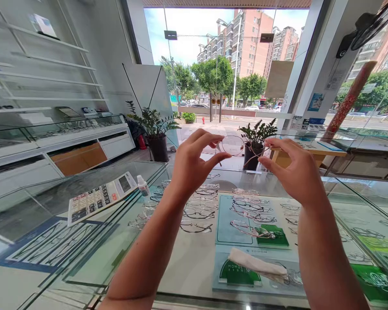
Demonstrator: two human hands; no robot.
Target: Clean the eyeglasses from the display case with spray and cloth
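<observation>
Both my hands hold up one pair of thin-rimmed eyeglasses (232, 145) above the glass counter, level with the doorway. My left hand (196, 160) pinches the left side of the frame between thumb and fingers. On the other side, my right hand (292, 165) grips the right end of the frame with thumb and fingertips. Below them, rows of eyeglasses (198, 213) lie in the display case. A folded whitish cloth (257, 263) rests on the counter near my right forearm, beside another pair of glasses (294, 275).
A large calculator (100, 196) and a small white bottle (142, 186) stand on the glass counter (181, 262) at left. Potted plants (157, 142) flank the glass door. A wooden desk (283, 158) is at right, and a low display cabinet (84, 153) runs along the left wall.
</observation>
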